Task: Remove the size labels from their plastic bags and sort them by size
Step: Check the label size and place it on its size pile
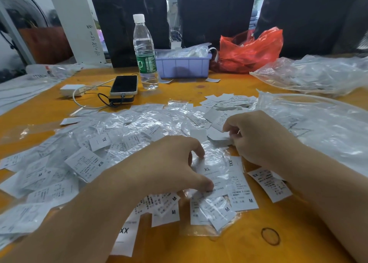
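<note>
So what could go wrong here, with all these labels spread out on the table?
The left hand pinches a bagged XL label lying right against M labels, so sizes could get mixed. The loose bags hide labels beneath, and some might be missed. The water bottle stands close behind the pile; a knock could tip it.

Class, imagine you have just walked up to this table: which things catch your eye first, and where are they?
A wide heap of white size labels in clear plastic bags covers the middle of the orange table. The left hand pinches a bagged XL label near the front, and the right hand fingers loose labels beside it. At the back stand a water bottle and a red bag.
</note>
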Motion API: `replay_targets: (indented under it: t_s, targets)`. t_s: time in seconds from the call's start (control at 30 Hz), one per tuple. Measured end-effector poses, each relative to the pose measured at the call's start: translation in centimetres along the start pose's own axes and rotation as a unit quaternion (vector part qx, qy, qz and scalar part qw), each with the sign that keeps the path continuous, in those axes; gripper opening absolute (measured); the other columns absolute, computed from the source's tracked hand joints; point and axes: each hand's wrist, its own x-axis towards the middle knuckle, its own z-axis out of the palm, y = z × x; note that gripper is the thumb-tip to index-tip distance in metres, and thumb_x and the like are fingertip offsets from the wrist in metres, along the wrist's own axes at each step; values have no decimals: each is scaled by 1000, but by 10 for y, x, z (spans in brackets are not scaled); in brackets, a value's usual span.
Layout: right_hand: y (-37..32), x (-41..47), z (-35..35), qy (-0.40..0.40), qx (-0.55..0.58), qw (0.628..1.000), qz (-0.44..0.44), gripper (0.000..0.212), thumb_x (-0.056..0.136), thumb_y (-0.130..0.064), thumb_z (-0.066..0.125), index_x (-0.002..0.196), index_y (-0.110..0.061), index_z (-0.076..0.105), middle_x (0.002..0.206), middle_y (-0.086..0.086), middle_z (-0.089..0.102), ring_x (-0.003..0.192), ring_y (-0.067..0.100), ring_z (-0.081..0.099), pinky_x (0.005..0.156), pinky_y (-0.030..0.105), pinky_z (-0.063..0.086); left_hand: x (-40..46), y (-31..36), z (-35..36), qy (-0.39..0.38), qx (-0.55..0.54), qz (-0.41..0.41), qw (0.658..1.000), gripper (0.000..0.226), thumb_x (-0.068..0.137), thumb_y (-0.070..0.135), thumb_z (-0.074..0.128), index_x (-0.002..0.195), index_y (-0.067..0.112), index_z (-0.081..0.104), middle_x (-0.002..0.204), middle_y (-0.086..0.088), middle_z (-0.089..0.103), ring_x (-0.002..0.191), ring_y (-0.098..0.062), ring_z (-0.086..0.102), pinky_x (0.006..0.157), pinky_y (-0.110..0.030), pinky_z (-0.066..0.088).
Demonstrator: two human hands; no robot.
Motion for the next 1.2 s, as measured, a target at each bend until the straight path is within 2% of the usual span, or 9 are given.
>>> replay_targets:
  t_s: [0.17,0.3,0.47,0.6,0.7,0.8,0.93,1.1,1.2]
  targets:
    - [-3,-2,-5,12,16,1000,-7,37,89,1,50,112,-21,68,87,-6,65,82,15,61,73,38,56,0,-1,1,13,4,7,1000,43,68,55,79,104,42,58,89,15,55,58,-1,64,60,-25,58]
    - [-5,-3,-7,50,29,998,-31,40,87,6,50,115,-17,68,84,-4,64,77,16,59,69,38,55,2,-2,2,31,23,17,999,37,73,54,76,103,42,58,88,16,54,56,9,59,55,-21,52]
    - [-6,-4,-13,168,36,981,-91,36,88,8,52,115,-9,68,89,6,70,79,26,64,69,43,55,3,-3,3,66,39,30,997,31,78,52,71,104,45,55,86,16,56,61,1,60,50,-15,41]
    - [-6,-6,-14,213,102,965,-111,29,89,4,60,113,-9,69,88,3,71,78,19,64,72,39,55,2,-3,1,116,8,44,992,25,84,48,66,107,44,55,83,15,59,68,3,58,50,-11,37]
    - [-8,-9,-13,191,237,950,-73,24,89,-2,64,106,-19,70,83,-10,68,73,7,63,63,22,54,3,-2,-2,150,-42,60,986,14,88,44,62,101,41,59,78,13,61,68,9,55,49,-7,38]
    - [-11,-10,-11,146,327,932,-54,23,88,-3,66,98,-24,70,81,-8,70,74,9,65,63,28,56,3,-2,-4,155,-31,48,986,19,85,49,61,102,40,59,81,16,60,69,6,56,52,-12,39]
    - [-11,-9,-10,138,337,930,-59,22,87,-3,67,96,-23,71,81,-9,72,77,8,68,72,28,57,0,-3,-2,116,2,35,993,40,73,62,68,107,44,58,94,21,54,82,6,51,62,-15,38]
    - [-12,-9,-10,140,329,932,-55,22,86,-4,69,92,-25,72,82,-13,71,79,5,67,73,22,56,-1,2,4,80,18,40,996,51,62,64,78,105,43,61,99,22,52,88,6,51,68,-19,45]
    - [-12,-9,-10,135,328,933,-56,20,86,-4,69,93,-24,72,83,-13,72,79,4,68,73,20,56,0,4,7,71,54,45,995,50,63,66,76,103,40,61,102,21,51,91,3,49,74,-20,46]
